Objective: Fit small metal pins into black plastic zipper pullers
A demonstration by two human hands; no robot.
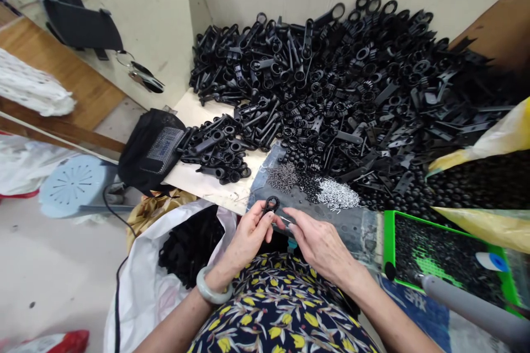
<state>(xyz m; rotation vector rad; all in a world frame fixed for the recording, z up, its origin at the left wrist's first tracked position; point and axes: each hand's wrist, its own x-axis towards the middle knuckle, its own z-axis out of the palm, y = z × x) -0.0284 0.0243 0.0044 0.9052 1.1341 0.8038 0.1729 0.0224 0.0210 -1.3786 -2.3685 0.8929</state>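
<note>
My left hand (254, 230) pinches a black plastic part with a round ring (272, 204) at the table's front edge. Close beside it on the right, my right hand (317, 237) has its thumb and fingers together on a thin, shiny metal piece (285, 219), which points toward the ring. Beyond the hands, on a dark cloth (331, 219), lie a heap of small white metal pins (338, 194) and a heap of small grey-brown pieces (284, 176). Small black pieces lie between these heaps.
Large piles of black plastic parts (351, 66) cover the table behind. A green tray (389, 242) and a grey tube (464, 300) are at the right. A white sack (141, 270) of black parts stands front left, below a black bag (151, 149) and beside a blue stool (72, 185).
</note>
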